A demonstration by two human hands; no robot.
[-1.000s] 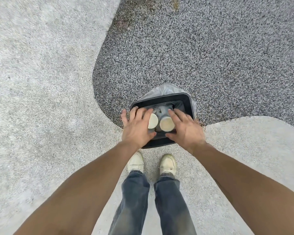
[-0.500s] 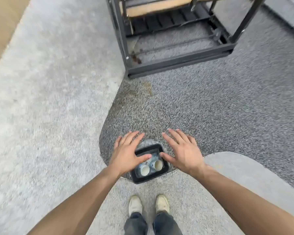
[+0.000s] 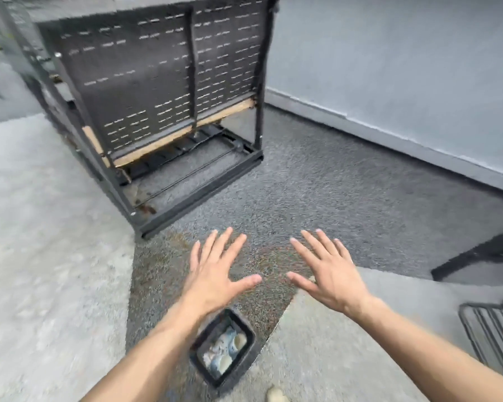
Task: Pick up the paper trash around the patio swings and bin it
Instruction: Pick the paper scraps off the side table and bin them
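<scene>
A small black bin (image 3: 246, 361) stands on the ground by my feet, below my left forearm. Inside it lie two paper cups (image 3: 234, 348) and some crumpled paper. My left hand (image 3: 215, 274) hovers above and beyond the bin with fingers spread and nothing in it. My right hand (image 3: 328, 274) floats beside it, also spread flat and empty. Both hands are well clear of the bin's rim.
A dark metal patio swing (image 3: 157, 111) with a perforated back stands ahead on dark speckled ground. A grey wall (image 3: 404, 68) runs along the right. Another dark frame (image 3: 482, 253) and a metal rack (image 3: 494, 338) sit at the right edge. Pale concrete (image 3: 41, 256) lies left.
My hands let go of the cups into the bin, then rose away with fingers spread. The view tilted up, bringing the swing and wall into sight.
</scene>
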